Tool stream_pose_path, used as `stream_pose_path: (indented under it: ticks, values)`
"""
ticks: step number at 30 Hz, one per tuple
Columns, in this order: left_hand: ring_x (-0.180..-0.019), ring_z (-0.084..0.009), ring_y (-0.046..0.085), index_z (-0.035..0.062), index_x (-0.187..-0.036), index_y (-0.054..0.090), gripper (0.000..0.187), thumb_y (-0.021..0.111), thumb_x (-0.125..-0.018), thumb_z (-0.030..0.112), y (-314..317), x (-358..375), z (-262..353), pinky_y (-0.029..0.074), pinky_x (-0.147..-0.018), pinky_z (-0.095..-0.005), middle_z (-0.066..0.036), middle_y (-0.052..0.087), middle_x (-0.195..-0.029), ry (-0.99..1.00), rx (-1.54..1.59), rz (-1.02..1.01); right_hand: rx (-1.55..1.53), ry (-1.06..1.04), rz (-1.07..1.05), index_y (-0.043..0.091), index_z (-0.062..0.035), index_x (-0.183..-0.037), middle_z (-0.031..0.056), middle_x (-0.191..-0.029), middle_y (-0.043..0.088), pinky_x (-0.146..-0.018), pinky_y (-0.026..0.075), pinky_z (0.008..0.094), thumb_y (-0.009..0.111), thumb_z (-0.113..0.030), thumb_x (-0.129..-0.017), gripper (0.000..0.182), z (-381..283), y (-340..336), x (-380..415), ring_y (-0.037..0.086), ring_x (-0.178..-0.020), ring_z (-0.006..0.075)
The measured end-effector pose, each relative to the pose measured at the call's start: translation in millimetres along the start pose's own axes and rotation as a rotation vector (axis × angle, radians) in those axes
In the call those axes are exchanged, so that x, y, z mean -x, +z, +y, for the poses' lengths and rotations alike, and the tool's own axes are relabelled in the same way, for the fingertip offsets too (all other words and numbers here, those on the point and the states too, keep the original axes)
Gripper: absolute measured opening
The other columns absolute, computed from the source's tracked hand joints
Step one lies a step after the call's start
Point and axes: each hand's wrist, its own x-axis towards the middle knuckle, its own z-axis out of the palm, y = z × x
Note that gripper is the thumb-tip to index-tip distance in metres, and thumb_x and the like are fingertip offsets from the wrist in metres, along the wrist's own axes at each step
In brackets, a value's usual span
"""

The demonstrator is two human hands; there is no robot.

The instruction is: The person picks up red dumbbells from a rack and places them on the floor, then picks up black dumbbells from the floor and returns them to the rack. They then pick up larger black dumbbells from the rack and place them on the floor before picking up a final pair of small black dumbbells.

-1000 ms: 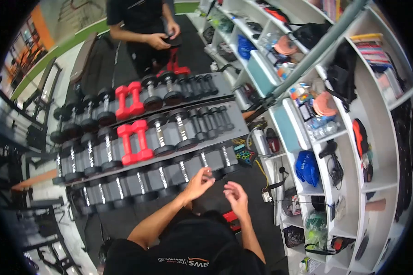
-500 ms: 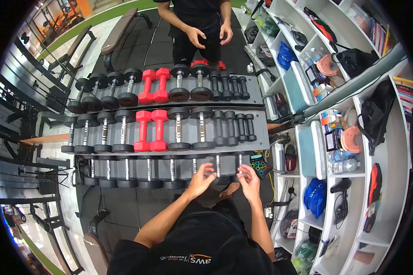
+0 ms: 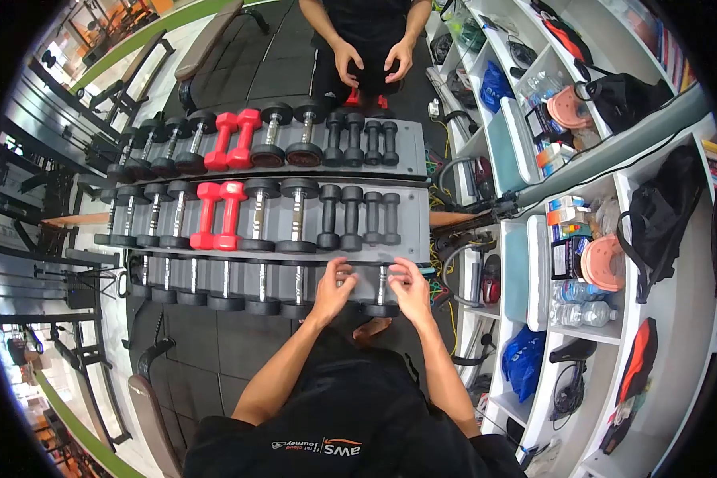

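One dumbbell on the rack, flanked at nine o'clock by left hand, at three by right hand, both half-open, empty; an uneven grip could drop it.

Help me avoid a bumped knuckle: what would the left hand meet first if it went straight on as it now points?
Probably the front edge of the grey shelf, just ahead of the left hand, with small black dumbbells beyond. Depth is unclear, so it might pass over or under.

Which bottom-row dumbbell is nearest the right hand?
The rightmost dumbbell, its metal handle showing between left hand and right hand; the others sit farther left.
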Motion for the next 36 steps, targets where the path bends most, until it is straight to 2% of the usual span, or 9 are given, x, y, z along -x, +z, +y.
stream_pose_path:
  ticks: [5, 8, 18, 19, 22, 23, 29, 33, 36]
  values:
    - [-0.106, -0.0198, 0.061, 0.0012, -0.138, 0.042, 0.057, 0.068, -0.090, 0.019, 25.0, -6.4, -6.9, 0.051, -0.085, -0.0331, -0.016, 0.059, -0.126, -0.017, -0.034, 0.078, -0.009, -0.002, -0.025, 0.055, -0.0072, -0.130, 0.0110, -0.113, 0.069, -0.077, 0.057, 0.0311, 0.066, -0.006, -0.087, 0.044, -4.2, -22.5, -9.3, 0.067, -0.091, 0.0165]
    - [-0.107, -0.0213, 0.062, 0.0014, -0.138, 0.042, 0.058, 0.068, -0.090, 0.019, 33.0, -10.8, 4.0, 0.052, -0.084, -0.0340, -0.016, 0.060, -0.127, -0.027, -0.056, 0.106, -0.075, 0.019, -0.047, 0.055, -0.0080, -0.132, 0.0092, -0.115, 0.068, -0.083, 0.053, 0.0313, 0.064, -0.005, -0.088, 0.045, 9.0, -24.0, -19.6, 0.065, -0.094, 0.0150]
    - [-0.100, -0.0294, 0.065, -0.0036, -0.136, 0.044, 0.067, 0.072, -0.081, 0.021, 49.2, -94.8, -5.6, 0.053, -0.088, -0.0386, -0.022, 0.062, -0.120, 0.151, -0.240, 0.139, 0.215, 0.012, 0.024, 0.055, -0.0076, -0.131, 0.0125, -0.112, 0.068, -0.081, 0.055, 0.0377, 0.069, -0.013, -0.081, 0.052, 30.9, 7.2, -96.3, 0.068, -0.086, 0.0231]
    - [-0.103, -0.0324, 0.065, -0.0044, -0.137, 0.044, 0.068, 0.072, -0.081, 0.023, 50.2, -103.9, -4.6, 0.052, -0.090, -0.0400, -0.023, 0.061, -0.121, 0.177, -0.271, 0.132, 0.207, 0.041, 0.024, 0.055, -0.0072, -0.130, 0.0130, -0.113, 0.067, -0.082, 0.055, 0.0379, 0.069, -0.014, -0.080, 0.052, 32.2, 11.5, -105.3, 0.067, -0.088, 0.0235]
    - [-0.099, -0.0300, 0.067, -0.0064, -0.135, 0.045, 0.068, 0.071, -0.081, 0.026, 57.3, -130.5, -13.0, 0.055, -0.084, -0.0384, -0.022, 0.064, -0.115, 0.189, -0.437, 0.218, 0.387, 0.065, 0.011, 0.052, -0.0073, -0.133, 0.0150, -0.118, 0.066, -0.086, 0.055, 0.0398, 0.068, -0.015, -0.082, 0.055, 30.8, 17.8, -124.6, 0.069, -0.096, 0.0277]
    - [-0.101, -0.0342, 0.066, -0.0070, -0.135, 0.046, 0.069, 0.070, -0.081, 0.030, 59.1, -137.7, -17.3, 0.053, -0.088, -0.0409, -0.023, 0.064, -0.114, 0.190, -0.438, 0.227, 0.406, 0.060, 0.021, 0.053, -0.0072, -0.133, 0.0163, -0.119, 0.065, -0.089, 0.053, 0.0408, 0.068, -0.015, -0.081, 0.055, 32.0, 20.6, -128.5, 0.068, -0.098, 0.0297]
    - [-0.109, -0.0446, 0.061, -0.0050, -0.136, 0.044, 0.068, 0.066, -0.081, 0.029, 66.2, -162.6, -17.7, 0.050, -0.093, -0.0492, -0.029, 0.060, -0.120, 0.162, -0.607, 0.167, 0.561, 0.039, -0.044, 0.043, -0.0030, -0.141, 0.0239, -0.136, 0.051, -0.105, 0.044, 0.0446, 0.068, -0.016, -0.083, 0.064, 50.3, 25.6, -153.1, 0.052, -0.124, 0.0385]
    - [-0.107, -0.0446, 0.062, -0.0049, -0.131, 0.047, 0.062, 0.066, -0.082, 0.028, 70.1, -173.5, -13.2, 0.051, -0.091, -0.0503, -0.029, 0.061, -0.118, 0.070, -0.704, 0.129, 0.691, 0.139, -0.112, 0.025, 0.0012, -0.149, 0.0240, -0.137, 0.042, -0.102, 0.045, 0.0502, 0.068, -0.017, -0.083, 0.081, 56.6, 32.7, -167.1, 0.047, -0.125, 0.0435]
    - [-0.112, -0.0432, 0.060, -0.0069, -0.132, 0.048, 0.065, 0.069, -0.083, 0.030, 75.3, -179.3, 1.7, 0.049, -0.096, -0.0489, -0.030, 0.061, -0.120, -0.055, -0.701, 0.138, 0.716, 0.195, -0.093, 0.026, 0.0035, -0.148, 0.0261, -0.136, 0.042, -0.101, 0.045, 0.0510, 0.068, -0.017, -0.083, 0.080, 53.1, 36.4, -176.5, 0.047, -0.124, 0.0440]
